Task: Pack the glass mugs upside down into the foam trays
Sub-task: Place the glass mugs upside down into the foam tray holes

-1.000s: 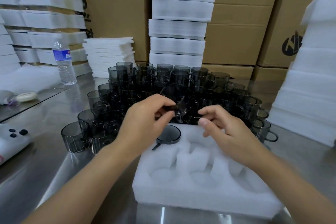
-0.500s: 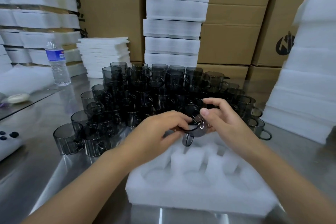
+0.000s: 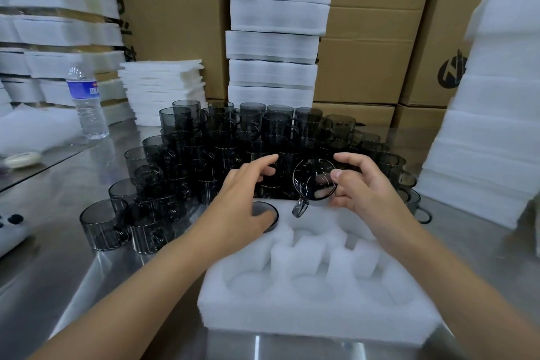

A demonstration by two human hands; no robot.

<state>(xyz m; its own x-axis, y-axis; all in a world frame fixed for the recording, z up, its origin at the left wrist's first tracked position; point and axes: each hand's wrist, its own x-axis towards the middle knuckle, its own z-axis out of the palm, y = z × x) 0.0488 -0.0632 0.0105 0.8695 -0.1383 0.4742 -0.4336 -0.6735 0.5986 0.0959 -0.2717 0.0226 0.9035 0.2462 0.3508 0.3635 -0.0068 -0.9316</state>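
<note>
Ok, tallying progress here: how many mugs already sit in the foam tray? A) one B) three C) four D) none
A: one seated mug sits base-up in the foam tray's far-left pocket, partly hidden by the left hand; the right hand holds the second mug above it.

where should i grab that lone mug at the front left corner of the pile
Take the front-left mug by its body, fingers round the wall just under the rim, coming from its left or front. It stands upright with those sides bare toward the steel table, while its handle seems to point right, crowded against the neighbouring mug.
</note>
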